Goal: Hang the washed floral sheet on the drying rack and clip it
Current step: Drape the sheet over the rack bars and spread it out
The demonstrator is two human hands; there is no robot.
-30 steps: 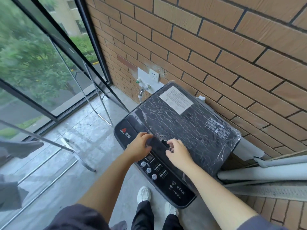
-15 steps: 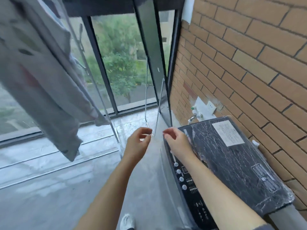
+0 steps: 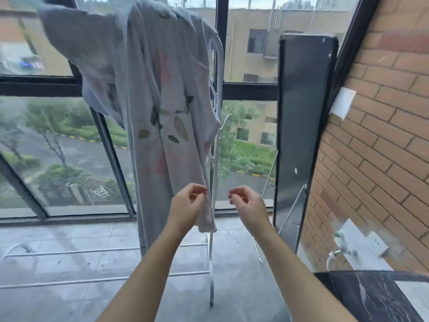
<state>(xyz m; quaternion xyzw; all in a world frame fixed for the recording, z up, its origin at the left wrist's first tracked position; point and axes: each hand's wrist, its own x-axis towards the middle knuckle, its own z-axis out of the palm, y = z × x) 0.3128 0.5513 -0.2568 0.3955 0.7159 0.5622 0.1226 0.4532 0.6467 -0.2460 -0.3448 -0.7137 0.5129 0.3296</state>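
Note:
The pale grey floral sheet (image 3: 162, 112), printed with green leaves and pink flowers, hangs bunched over the top of the white metal drying rack (image 3: 214, 159) in front of the window. Its lower corner dangles at about hand height. My left hand (image 3: 188, 205) is raised with curled fingers and thumb near fingertips, right beside the sheet's lower right edge. My right hand (image 3: 248, 203) is held the same way a little to the right, apart from the sheet. I see nothing between the fingers of either hand. No clip is visible.
A tall dark panel (image 3: 301, 135) leans by the brick wall (image 3: 383, 147) on the right. The black washing machine lid (image 3: 371, 296) is at the lower right, with a tap (image 3: 334, 254) above it. Low rack rails (image 3: 92, 251) cross the wet floor on the left.
My hands left the washing machine lid and rose in front of me. My view swung up and left from the machine to the sheet on the rack.

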